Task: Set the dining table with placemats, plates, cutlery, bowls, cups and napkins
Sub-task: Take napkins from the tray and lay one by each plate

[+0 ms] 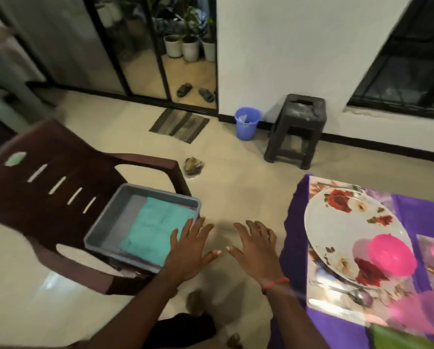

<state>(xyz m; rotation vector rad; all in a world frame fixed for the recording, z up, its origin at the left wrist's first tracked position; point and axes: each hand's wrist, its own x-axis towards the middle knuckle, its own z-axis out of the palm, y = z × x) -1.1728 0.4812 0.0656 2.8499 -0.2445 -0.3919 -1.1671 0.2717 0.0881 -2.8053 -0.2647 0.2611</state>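
Observation:
A grey tray (102,224) sits on the seat of a dark brown plastic chair (47,187), holding a folded teal napkin (153,227) over a pink one. My left hand (189,250) hovers with spread fingers over the tray's near right corner and holds nothing. My right hand (256,250) is spread flat beside it over the floor, also empty. On the right, the purple-covered table (417,217) carries a floral placemat (336,301), a floral plate (336,227), a pink bowl (392,255), a spoon (357,294) and a fork (339,185).
A dark plastic stool (296,129) and a blue bucket (246,123) stand by the white wall. A striped doormat (179,124) lies before the glass door. A crumpled scrap (193,166) lies on the tiled floor between chair and table.

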